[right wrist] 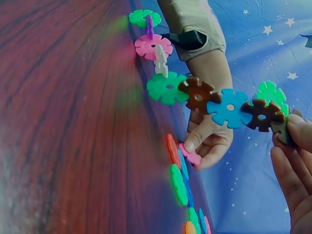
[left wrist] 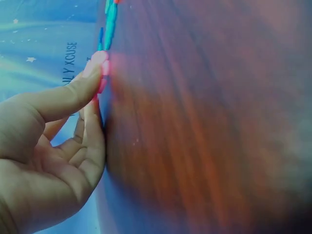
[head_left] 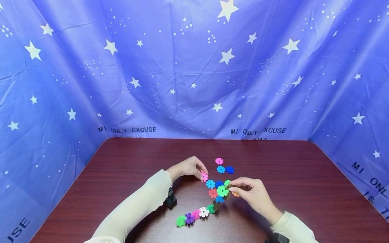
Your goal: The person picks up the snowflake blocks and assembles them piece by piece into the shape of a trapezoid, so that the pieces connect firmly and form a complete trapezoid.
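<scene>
1. Pinches a thin pink disc (head_left: pixel 204 177), notched round its rim, between thumb and fingertips of the left hand (head_left: pixel 190 166), narrow at the tips.
2. Grips a dark brown disc (right wrist: pixel 284 134) between thumb and fingers of the right hand (head_left: pixel 252 190), at one end of a chain (head_left: pixel 204 212) of notched discs.
3. Mixes brown, blue, green, white, pink, purple and light green along this chain, all flat, smooth and plastic-looking, with a hole in the middle; slots rim into rim, some face-on and others edge-on in the right wrist view.
4. Slants from the right hand towards the near edge of the bench (head_left: pixel 146 155), glossy and red-brown with a wood grain; cannot tell if touching at the free end.
5. Lies right of the bench's middle, as a loose cluster: red disc (head_left: pixel 212 193), light blue disc (head_left: pixel 210 184) and orange disc (head_left: pixel 235 194); nearer the far edge, another pink piece (head_left: pixel 219 161) beside a dark blue disc (head_left: pixel 230 170).
6. Hides most of the orange disc behind the right hand; blurs wood in the left wrist view; crops the bench's near corners.
7. Reaches in from the near left with a cream left sleeve (head_left: pixel 133 206), wrist bent and fingertips down; comes from the near right with the other arm, palm turned inward.
</scene>
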Demonstrator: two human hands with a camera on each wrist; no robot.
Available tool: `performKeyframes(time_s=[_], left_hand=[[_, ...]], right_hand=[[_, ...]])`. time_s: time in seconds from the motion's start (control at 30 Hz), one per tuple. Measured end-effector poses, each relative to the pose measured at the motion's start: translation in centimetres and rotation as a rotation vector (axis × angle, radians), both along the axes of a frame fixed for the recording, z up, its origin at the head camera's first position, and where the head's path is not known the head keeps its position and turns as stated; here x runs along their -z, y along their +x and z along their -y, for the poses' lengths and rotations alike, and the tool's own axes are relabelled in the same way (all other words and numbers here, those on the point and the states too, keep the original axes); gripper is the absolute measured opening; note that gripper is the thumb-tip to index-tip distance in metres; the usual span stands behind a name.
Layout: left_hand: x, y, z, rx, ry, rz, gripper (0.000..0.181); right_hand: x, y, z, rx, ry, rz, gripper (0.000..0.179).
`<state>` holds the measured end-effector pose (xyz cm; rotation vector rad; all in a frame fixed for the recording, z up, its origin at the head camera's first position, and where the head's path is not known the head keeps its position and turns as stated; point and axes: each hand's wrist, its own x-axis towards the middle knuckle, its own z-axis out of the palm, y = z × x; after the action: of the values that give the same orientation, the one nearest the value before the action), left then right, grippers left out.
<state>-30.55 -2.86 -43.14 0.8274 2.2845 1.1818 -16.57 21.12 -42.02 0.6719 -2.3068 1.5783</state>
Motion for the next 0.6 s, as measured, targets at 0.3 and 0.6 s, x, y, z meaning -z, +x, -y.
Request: performKeyframes(time_s=[0.3, 0.6], left_hand=[[-1.2, 2.6, 2.1, -0.063, 0.157, 0.119, 0.013], [-3.6, 8.2, 2.7, -0.051, 0.298, 0.014, 0.015]], right_hand=[[-0.1, 0.1, 0.6, 0.034, -0.022, 0.048, 0.013], [0.2, 0.2, 1.2, 0.052, -0.104, 0.021, 0.013]])
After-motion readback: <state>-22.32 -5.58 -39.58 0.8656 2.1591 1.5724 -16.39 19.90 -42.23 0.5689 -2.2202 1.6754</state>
